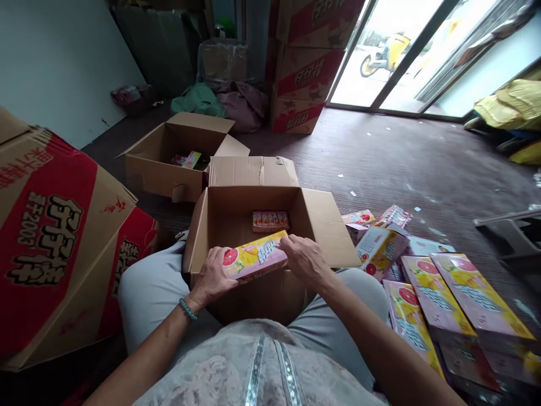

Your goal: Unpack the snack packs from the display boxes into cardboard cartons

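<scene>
A yellow and pink printed box [256, 256] with grapefruit pictures is held level over an open cardboard carton [253, 197] between my knees. My left hand [213, 272] grips its left end, thumb and fingers closed around it; a green bead bracelet circles that wrist. At the right end, my right hand [306, 259] has its fingers curled and pressed against the box's corner. Inside the carton, near the far wall, lies a small pack of several red and orange pieces [270, 221]. The carton's near floor is hidden behind the held box.
Another open carton [163, 172] with a few packs stands beyond, to the left. A large red printed carton [63, 242] leans at my left. Stacks of similar boxes [439, 293] lie on the floor at right. Tall stacked cartons [306, 73] stand near the glass door.
</scene>
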A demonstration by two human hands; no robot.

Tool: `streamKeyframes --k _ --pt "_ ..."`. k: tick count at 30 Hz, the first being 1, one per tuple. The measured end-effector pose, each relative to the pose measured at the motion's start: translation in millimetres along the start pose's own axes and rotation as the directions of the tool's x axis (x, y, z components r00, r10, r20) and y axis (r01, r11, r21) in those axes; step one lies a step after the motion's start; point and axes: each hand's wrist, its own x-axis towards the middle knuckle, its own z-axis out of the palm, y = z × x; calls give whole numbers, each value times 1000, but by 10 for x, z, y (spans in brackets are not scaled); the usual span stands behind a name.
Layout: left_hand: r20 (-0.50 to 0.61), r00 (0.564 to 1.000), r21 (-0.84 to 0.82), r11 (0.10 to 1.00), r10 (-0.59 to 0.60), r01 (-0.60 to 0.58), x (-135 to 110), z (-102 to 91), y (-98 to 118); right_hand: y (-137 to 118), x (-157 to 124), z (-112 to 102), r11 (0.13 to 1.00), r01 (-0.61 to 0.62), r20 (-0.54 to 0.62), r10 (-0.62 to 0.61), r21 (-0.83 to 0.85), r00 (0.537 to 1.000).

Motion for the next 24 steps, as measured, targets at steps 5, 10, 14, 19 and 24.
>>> streamKeyframes --k 5,10,14,19,24 --pt "-101 994 -16 999 35 -37 -214 190 -34 -615 83 -116 969 219 250 -186 -111 950" --pt "-188 976 -41 992 107 -116 -290 265 -106 -1136 266 -2 914 375 276 -324 -155 905" --pt "-258 954 -59 983 152 -173 -323 303 -126 -1378 319 28 893 407 321 -335 -193 886" --pt "-214 971 -88 987 110 -131 -339 285 -109 -1360 274 -31 883 425 352 -341 -200 872" --pt "-197 979 -104 991 59 -81 -343 265 -76 -1245 201 2 888 415 321 -342 -198 883"
